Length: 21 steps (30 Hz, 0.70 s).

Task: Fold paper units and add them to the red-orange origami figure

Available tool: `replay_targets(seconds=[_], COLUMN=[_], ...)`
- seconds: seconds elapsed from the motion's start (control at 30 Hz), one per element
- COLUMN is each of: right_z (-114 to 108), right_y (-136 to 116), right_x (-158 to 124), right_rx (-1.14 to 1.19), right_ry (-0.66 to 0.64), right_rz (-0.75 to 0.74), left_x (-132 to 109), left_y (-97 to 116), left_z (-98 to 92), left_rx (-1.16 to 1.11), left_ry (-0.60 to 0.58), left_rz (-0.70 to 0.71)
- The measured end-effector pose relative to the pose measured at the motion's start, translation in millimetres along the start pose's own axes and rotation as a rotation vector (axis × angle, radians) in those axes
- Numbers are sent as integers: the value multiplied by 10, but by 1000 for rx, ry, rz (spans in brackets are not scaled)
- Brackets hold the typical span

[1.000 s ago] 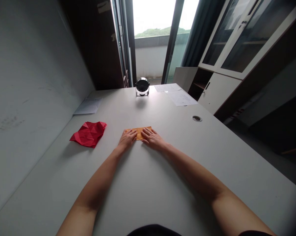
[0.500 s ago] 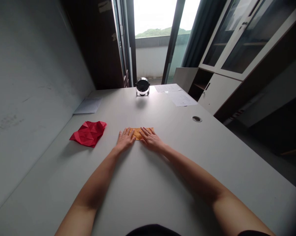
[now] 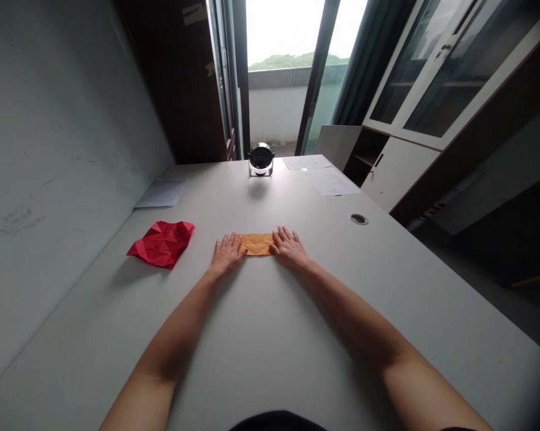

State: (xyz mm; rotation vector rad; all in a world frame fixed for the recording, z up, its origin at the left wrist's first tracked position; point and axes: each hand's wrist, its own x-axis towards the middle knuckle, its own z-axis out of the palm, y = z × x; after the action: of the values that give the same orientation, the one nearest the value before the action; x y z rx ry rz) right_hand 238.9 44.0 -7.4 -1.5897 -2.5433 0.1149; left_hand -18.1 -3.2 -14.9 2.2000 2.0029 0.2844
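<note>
A folded strip of orange paper (image 3: 257, 244), marked with crisscross creases, lies flat on the white table (image 3: 261, 335). My left hand (image 3: 227, 253) rests flat over its left end, fingers stretched out. At the right end, my right hand (image 3: 290, 246) lies palm down with its fingers spread, its thumb side on the paper. Both hands hide the ends of the strip. To the left of my left hand, apart from it, sits a creased sheet of red paper (image 3: 163, 244), its surface raised in facets.
A small round black device on a metal stand (image 3: 261, 158) stands at the table's far edge. Printed sheets (image 3: 334, 181) lie at the back right, and more papers (image 3: 161, 193) by the left wall. A cable hole (image 3: 358, 219) is set into the table's right side.
My right hand has slid to the right along the orange paper, uncovering more of its middle. My left hand stays at the left end, shifted only slightly.
</note>
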Motion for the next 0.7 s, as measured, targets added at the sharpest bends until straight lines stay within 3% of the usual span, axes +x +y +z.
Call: replay_targets(seconds=[0.1, 0.2, 0.3, 0.5, 0.7], right_z=[-10, -4, 14, 29, 62], right_y=[-119, -259, -314, -153, 129], right_x=[-27, -63, -81, -27, 41], right_rx=[11, 62, 100, 83, 23], right_ry=[91, 19, -69, -77, -12], right_rz=[-129, -343, -405, -284, -17], left_x=[2, -1, -4, 1, -10], left_y=[-6, 0, -3, -32, -19], left_z=[13, 10, -8, -36, -67], left_rx=[-19, -13, -11, -41, -68], left_ry=[28, 58, 90, 104, 152], left_rz=[15, 2, -70, -74, -60])
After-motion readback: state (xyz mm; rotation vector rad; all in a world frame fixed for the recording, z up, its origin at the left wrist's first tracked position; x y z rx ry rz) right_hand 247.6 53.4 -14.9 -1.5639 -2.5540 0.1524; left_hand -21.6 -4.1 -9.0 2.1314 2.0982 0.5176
